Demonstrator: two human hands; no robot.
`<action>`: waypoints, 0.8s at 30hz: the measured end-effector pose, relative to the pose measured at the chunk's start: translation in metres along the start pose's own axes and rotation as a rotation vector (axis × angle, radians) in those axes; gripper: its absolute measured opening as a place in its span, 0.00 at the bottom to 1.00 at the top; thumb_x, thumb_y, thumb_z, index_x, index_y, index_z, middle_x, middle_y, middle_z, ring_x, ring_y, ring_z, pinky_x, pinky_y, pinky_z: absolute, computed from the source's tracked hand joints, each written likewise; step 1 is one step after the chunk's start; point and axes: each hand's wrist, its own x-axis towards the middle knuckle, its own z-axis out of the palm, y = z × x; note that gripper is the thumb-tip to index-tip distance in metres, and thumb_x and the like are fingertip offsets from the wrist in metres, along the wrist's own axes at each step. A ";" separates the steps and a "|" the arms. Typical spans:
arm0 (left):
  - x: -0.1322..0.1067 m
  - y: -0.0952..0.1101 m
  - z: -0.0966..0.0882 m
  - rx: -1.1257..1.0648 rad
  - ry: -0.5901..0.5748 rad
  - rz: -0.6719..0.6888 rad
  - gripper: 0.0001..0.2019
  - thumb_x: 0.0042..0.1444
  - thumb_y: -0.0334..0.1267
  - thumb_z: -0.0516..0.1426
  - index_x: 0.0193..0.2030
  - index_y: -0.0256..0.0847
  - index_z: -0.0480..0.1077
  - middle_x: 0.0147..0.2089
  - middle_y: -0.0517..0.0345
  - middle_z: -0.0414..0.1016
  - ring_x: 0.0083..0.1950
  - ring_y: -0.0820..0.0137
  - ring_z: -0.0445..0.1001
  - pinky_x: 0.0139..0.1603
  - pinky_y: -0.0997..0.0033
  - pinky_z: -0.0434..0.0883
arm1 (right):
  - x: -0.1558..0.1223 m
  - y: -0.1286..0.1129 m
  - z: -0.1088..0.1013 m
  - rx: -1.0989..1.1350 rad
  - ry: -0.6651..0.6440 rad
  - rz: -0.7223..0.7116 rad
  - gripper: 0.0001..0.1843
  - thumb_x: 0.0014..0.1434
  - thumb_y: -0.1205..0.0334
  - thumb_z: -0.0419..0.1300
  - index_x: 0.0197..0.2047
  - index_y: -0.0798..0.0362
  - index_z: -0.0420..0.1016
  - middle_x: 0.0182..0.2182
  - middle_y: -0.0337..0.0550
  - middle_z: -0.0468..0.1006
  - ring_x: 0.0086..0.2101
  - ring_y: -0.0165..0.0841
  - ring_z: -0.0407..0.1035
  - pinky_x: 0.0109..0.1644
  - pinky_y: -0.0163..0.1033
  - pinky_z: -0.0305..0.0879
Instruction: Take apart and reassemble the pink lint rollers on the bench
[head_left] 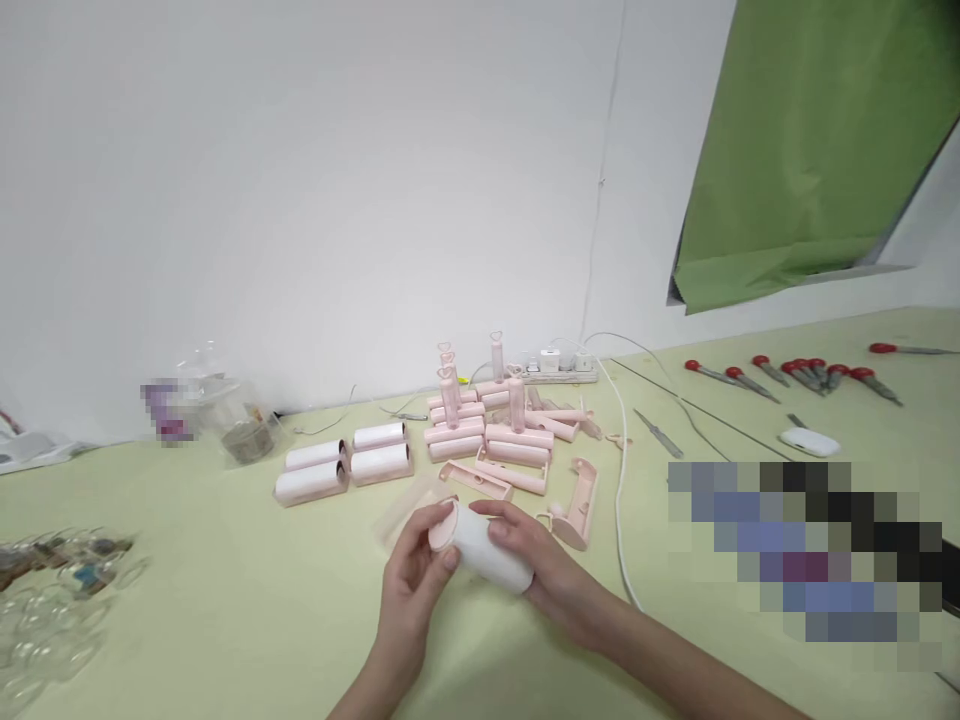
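A white lint roller (491, 550) with a pink round end lies slanted between my two hands, above the table. My left hand (416, 570) pinches its pink end, thumb below and fingers above. Around the other end curls my right hand (544, 560), its fingers along the top of the white roll. Just beyond are pink plastic lint roller frames: one curved piece (577, 505) stands to the right, and a long flat piece (476, 480) lies straight ahead. Several white rolls in pink holders (382, 462) sit in two rows to the left of these.
Pink frames with upright handles (450, 400) cluster near the wall by a power strip (559, 375). A white cable (621, 470) crosses on the right. Red-handled tools (806, 372), a blade (658, 433) and a white case (810, 441) lie farther right. Clear rings (52, 630) lie left.
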 end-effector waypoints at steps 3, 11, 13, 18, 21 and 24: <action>0.006 0.008 0.003 -0.326 -0.035 -0.164 0.15 0.49 0.45 0.58 0.43 0.43 0.70 0.45 0.53 0.70 0.47 0.63 0.67 0.44 0.70 0.65 | 0.000 0.003 0.001 -0.095 -0.057 -0.069 0.19 0.50 0.53 0.61 0.43 0.51 0.67 0.38 0.42 0.71 0.37 0.34 0.65 0.37 0.35 0.59; 0.027 0.014 0.026 -0.838 -0.463 -0.589 0.21 0.49 0.47 0.54 0.46 0.35 0.67 0.41 0.47 0.71 0.44 0.59 0.70 0.52 0.56 0.59 | 0.017 -0.008 -0.016 -0.625 -0.040 -0.427 0.23 0.50 0.40 0.55 0.42 0.49 0.63 0.39 0.43 0.67 0.40 0.39 0.64 0.41 0.41 0.61; 0.028 0.011 0.026 -0.911 -0.449 -0.542 0.22 0.49 0.46 0.54 0.47 0.33 0.66 0.44 0.46 0.71 0.46 0.59 0.70 0.55 0.57 0.56 | 0.018 -0.020 -0.023 -0.869 -0.023 -0.524 0.28 0.52 0.37 0.49 0.48 0.47 0.60 0.46 0.47 0.62 0.48 0.42 0.59 0.49 0.45 0.58; 0.028 0.005 0.012 -0.965 -0.317 -0.555 0.28 0.43 0.51 0.58 0.47 0.34 0.65 0.46 0.45 0.71 0.51 0.46 0.66 0.55 0.50 0.56 | 0.011 -0.057 -0.056 -1.360 0.213 -0.451 0.41 0.48 0.37 0.53 0.60 0.44 0.42 0.60 0.48 0.43 0.60 0.44 0.37 0.59 0.54 0.43; 0.028 0.005 0.006 -0.971 -0.269 -0.556 0.25 0.43 0.47 0.59 0.47 0.34 0.66 0.44 0.48 0.72 0.51 0.46 0.66 0.56 0.49 0.56 | 0.007 -0.070 -0.085 -1.611 0.299 -0.041 0.61 0.33 0.39 0.64 0.63 0.50 0.36 0.62 0.55 0.34 0.60 0.54 0.26 0.58 0.62 0.36; 0.026 0.008 0.008 -0.956 -0.226 -0.436 0.21 0.45 0.38 0.60 0.47 0.33 0.65 0.43 0.48 0.72 0.50 0.57 0.69 0.59 0.56 0.55 | 0.004 -0.073 -0.106 -1.567 0.183 0.271 0.66 0.34 0.39 0.62 0.64 0.59 0.27 0.62 0.63 0.35 0.60 0.54 0.34 0.59 0.56 0.44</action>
